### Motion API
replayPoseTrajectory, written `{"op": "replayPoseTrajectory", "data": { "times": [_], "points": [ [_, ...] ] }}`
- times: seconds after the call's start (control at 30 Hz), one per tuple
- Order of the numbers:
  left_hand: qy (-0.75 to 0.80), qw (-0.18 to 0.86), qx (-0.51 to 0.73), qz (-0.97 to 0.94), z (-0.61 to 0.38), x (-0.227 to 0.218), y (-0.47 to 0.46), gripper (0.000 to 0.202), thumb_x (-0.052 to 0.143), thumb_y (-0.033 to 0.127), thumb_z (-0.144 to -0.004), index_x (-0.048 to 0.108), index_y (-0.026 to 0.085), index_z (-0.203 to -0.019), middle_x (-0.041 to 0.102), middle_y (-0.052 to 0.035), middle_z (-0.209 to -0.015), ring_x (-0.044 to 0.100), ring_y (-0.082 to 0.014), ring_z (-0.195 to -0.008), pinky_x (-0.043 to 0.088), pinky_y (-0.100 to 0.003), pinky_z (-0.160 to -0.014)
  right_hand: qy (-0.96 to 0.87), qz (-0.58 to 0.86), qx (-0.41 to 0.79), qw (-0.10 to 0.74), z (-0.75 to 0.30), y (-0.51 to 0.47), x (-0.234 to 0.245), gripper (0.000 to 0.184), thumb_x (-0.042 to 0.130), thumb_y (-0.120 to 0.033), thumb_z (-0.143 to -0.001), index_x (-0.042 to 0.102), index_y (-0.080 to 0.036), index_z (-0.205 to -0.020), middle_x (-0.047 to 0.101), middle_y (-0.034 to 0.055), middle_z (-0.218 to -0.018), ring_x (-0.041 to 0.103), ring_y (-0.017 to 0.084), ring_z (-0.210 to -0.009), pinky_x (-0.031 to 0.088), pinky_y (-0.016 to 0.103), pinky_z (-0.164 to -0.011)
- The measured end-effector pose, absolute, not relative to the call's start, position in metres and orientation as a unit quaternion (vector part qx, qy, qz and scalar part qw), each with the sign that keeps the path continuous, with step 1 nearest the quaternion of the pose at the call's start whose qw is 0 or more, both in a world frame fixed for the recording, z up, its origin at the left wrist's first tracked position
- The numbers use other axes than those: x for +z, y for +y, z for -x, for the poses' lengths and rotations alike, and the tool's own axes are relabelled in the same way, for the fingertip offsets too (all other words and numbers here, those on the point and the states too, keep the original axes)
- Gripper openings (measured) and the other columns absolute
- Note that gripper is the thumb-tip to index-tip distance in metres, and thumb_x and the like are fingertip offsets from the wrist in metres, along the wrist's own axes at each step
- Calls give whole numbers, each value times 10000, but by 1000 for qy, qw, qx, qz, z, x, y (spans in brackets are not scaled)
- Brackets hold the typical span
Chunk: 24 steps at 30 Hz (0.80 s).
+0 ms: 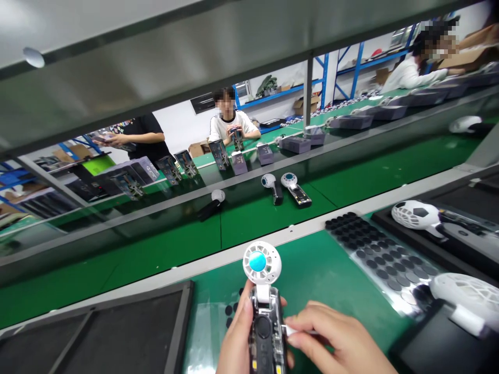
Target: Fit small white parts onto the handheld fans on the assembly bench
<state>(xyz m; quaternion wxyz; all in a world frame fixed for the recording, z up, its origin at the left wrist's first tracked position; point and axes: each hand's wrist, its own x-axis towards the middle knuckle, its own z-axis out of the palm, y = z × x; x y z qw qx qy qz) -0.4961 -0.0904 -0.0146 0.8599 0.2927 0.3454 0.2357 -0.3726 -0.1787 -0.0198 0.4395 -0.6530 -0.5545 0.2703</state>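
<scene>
My left hand (236,340) is wrapped around the clear handle of a handheld fan (264,311), gripping it upright just above the green bench mat (312,270). The fan's white round head with its blue centre sits above my fingers. My right hand (339,340) pinches a small white part (290,329) between thumb and forefinger and presses it against the handle's right side; I cannot tell what the part is.

Beside my hands, on the mat, lies a clear sheet of dark round pads (380,254), with a few more pads just left of the handle. To the right, two white football-patterned fan heads (417,214) rest on black trays. A dark tray (117,327) lies at lower left.

Beyond the bench edge, the green conveyor (253,213) carries three more fans. Across it, other people handle boxed units (218,153).

Risk, as I judge it: the white part is small and held only at the fingertips, so a sideways slip against the smooth handle could drop it onto the mat. A loosened left grip would let the handle twist and misalign the contact.
</scene>
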Motion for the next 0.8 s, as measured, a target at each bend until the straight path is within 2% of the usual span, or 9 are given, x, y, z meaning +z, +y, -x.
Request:
{"op": "replayPoseTrajectory", "data": {
  "times": [0.07,0.2,0.4,0.5,0.6,0.67,0.7,0.77,0.8],
  "points": [
    [362,840,254,-314,496,-12,-91,946,681,446,-592,94,262,-1310,664,-20,-787,615,-233,-470,381,-253,-349,-570,653,242,436,373,-180,-21,140,523,-171,-800,616,-239,-720,623,-45,-642,578,108,-640,423,170,-599],
    [393,817,257,-334,499,-6,-92,845,675,426,-616,210,247,-1299,677,-23,-791,632,-202,-561,428,-239,-394,-595,646,216,427,373,-182,-23,126,514,-180,-806,613,-249,-770,625,-40,-666,574,115,-651,418,179,-609],
    [392,808,244,-365,495,-14,-98,832,657,436,-636,205,276,-1316,681,-23,-835,636,-167,-607,459,-233,-474,-480,644,384,455,376,-178,-22,77,511,-155,-740,539,-216,-703,621,-55,-607,565,106,-584,387,162,-535],
    [396,786,242,-408,497,-15,-88,828,631,467,-641,200,269,-1320,678,-47,-813,628,-188,-544,444,-254,-432,-473,654,389,444,366,-181,-21,117,483,-205,-749,489,-207,-632,568,-55,-559,521,107,-545,357,173,-507],
    [409,721,308,-466,512,-3,-52,674,543,494,-699,313,215,-1268,658,-49,-703,597,-165,-467,429,-238,-390,-447,712,320,437,346,-191,-22,196,429,-333,-798,464,-219,-643,485,-60,-542,464,118,-535,342,195,-505],
    [429,667,357,-493,521,6,-18,492,499,398,-768,375,221,-1209,641,-21,-687,602,-134,-508,469,-225,-462,-435,742,281,425,339,-194,-22,216,378,-364,-825,466,-227,-683,442,-59,-549,449,124,-537,351,199,-504],
    [435,651,362,-506,521,9,-1,449,499,348,-780,376,240,-1198,638,-13,-718,603,-128,-520,479,-231,-471,-452,746,271,408,341,-193,-23,177,392,-343,-823,477,-226,-720,457,-54,-574,462,125,-551,368,197,-514],
    [432,633,345,-542,509,9,29,472,541,269,-767,363,234,-1202,616,-1,-710,599,-135,-530,490,-261,-477,-520,737,256,348,354,-181,-25,85,546,-252,-735,518,-214,-806,554,-25,-705,520,133,-635,408,200,-575],
    [426,624,338,-561,496,5,42,493,560,238,-758,356,224,-1206,607,2,-729,594,-132,-542,492,-267,-483,-567,726,239,308,365,-172,-27,211,656,-226,-644,542,-201,-820,592,-4,-788,542,144,-684,424,208,-608]
  ]
}}
